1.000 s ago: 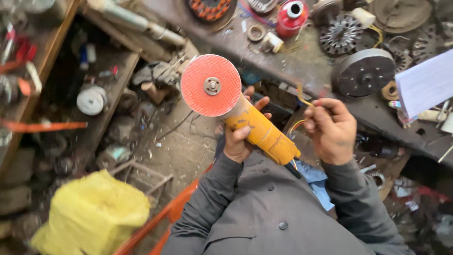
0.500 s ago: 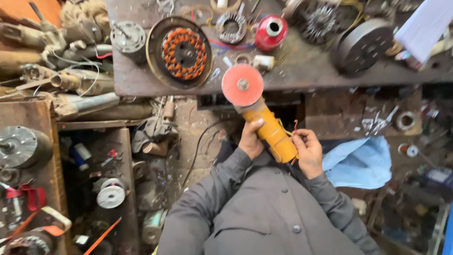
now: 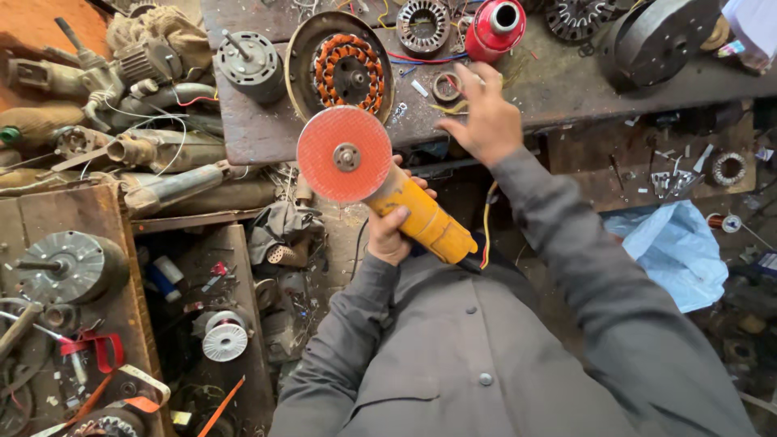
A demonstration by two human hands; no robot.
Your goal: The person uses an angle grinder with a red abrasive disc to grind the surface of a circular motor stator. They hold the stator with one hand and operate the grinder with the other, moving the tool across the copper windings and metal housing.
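My left hand grips the yellow body of an angle grinder. Its round red disc faces up toward me, in front of the workbench edge. My right hand is lifted off the grinder and reaches out over the metal workbench, fingers spread, holding nothing. It hovers close to a small metal ring and a red spool. A motor stator with copper windings lies on the bench just behind the disc. A cable runs from the rear of the grinder.
A small motor, a toothed ring and a dark round housing sit on the bench. Old motors and tools pile up at left. A wooden shelf holds parts. A blue plastic bag lies at right.
My right hand has let go of the grinder's rear and moved up over the bench. The view has shifted, and the grinder now sits lower and further left.
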